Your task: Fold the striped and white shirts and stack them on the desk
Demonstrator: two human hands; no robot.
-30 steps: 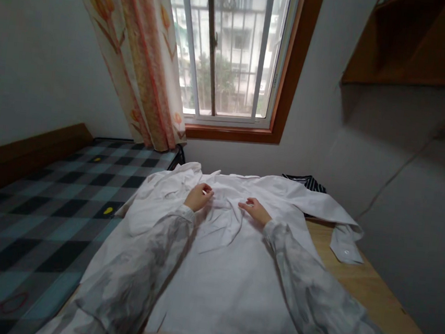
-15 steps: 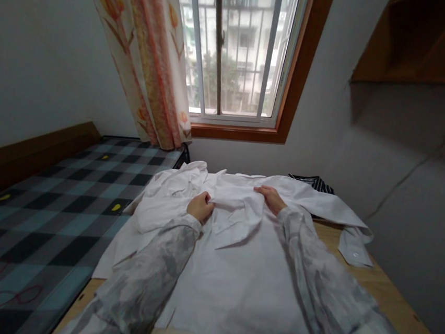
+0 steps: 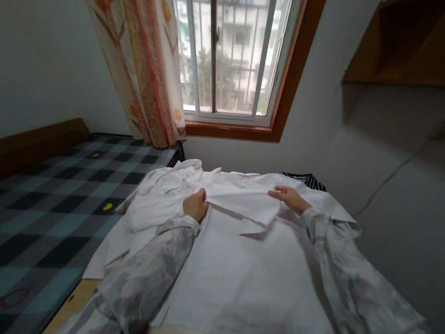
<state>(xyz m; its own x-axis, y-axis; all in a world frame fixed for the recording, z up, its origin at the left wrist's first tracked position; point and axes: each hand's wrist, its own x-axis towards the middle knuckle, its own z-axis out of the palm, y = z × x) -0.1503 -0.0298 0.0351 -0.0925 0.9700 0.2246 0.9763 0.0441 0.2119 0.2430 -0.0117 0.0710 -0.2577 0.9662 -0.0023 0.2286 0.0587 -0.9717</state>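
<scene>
A white shirt [image 3: 250,290] lies spread over a light wooden table, its cloth bunched at the left. My left hand [image 3: 196,205] is closed on a fold of it near the middle. To the right, my right hand [image 3: 289,198] pinches the same raised flap of white cloth between thumb and fingers. The flap is stretched between both hands, and its pointed lower edge hangs over the flat part of the shirt.
The wooden table [image 3: 71,304] shows at its front left corner. A bed with a checked cover [image 3: 59,230] stands at the left. Behind are a curtain [image 3: 138,59] and a window [image 3: 233,58]. A striped black item [image 3: 311,181] lies at the back; a shelf [image 3: 419,44] hangs upper right.
My right hand has moved right with the cloth, and the flap between my hands is now wider and more taut. The sleeve end hanging at the right has drawn back. The view has shifted slightly.
</scene>
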